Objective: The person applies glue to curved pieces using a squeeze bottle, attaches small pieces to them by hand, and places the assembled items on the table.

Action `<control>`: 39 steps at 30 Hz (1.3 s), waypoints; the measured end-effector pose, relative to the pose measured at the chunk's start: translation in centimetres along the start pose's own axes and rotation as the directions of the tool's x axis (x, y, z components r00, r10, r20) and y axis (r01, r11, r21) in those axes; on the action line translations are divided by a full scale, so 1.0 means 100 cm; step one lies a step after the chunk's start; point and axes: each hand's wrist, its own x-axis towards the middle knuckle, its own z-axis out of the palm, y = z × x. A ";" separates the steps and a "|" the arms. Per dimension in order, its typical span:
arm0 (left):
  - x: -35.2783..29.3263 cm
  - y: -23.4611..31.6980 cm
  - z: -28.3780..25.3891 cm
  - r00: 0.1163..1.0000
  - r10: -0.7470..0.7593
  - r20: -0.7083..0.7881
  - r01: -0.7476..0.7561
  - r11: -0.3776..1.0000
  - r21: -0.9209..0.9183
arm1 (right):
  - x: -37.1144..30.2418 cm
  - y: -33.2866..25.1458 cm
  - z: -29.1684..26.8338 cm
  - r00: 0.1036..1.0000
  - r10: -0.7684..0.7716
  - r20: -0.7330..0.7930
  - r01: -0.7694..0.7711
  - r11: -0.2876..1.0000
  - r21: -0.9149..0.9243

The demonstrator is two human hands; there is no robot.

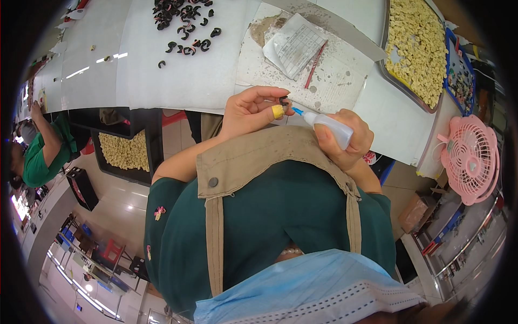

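Note:
My left hand [245, 112] pinches a small curved black piece [283, 100] between thumb and fingers, above the near edge of the table. A yellow wrap [278, 112] covers the tip of its thumb. My right hand [357, 137] is closed around a translucent white squeeze bottle [335, 131]. The bottle's blue nozzle [297, 111] points left and reaches close to the black piece; whether they touch I cannot tell. Farther off on the white table lies a loose pile of similar curved black pieces [186, 27], some showing pink.
A stained white board [345, 81] carries a printed sheet [297, 46] and a thin red stick [315, 66]. At the right lie a tray of pale yellow pieces [418, 54] and a pink fan [469, 159]. Below the table's left is a black bin [156, 146]; a person in green [46, 156] sits beyond.

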 end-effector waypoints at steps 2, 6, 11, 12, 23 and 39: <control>0.000 0.002 0.001 1.000 -0.012 -0.022 0.012 1.000 0.004 | 0.000 0.000 0.000 1.000 0.010 -0.006 -0.010 1.000 -0.004; -0.001 0.002 0.000 0.999 -0.010 -0.038 0.010 1.000 -0.002 | -0.002 0.003 -0.001 1.000 0.022 0.003 -0.022 1.000 0.008; 0.002 0.000 -0.006 1.000 0.019 -0.018 -0.019 1.000 0.002 | 0.002 0.020 -0.004 0.978 0.119 -0.173 -0.113 0.993 0.042; 0.002 -0.001 -0.006 1.000 0.023 -0.018 -0.023 1.000 0.003 | 0.009 0.021 0.000 0.943 0.243 -0.226 -0.234 0.970 0.068; 0.002 -0.002 -0.013 0.998 0.027 -0.048 -0.027 1.000 0.010 | 0.052 0.082 -0.060 0.913 0.221 -0.342 -0.377 0.777 -0.505; 0.006 0.002 -0.003 0.999 -0.020 -0.041 0.020 1.000 0.005 | 0.070 0.080 -0.086 0.962 0.150 -0.229 -0.232 0.891 -0.391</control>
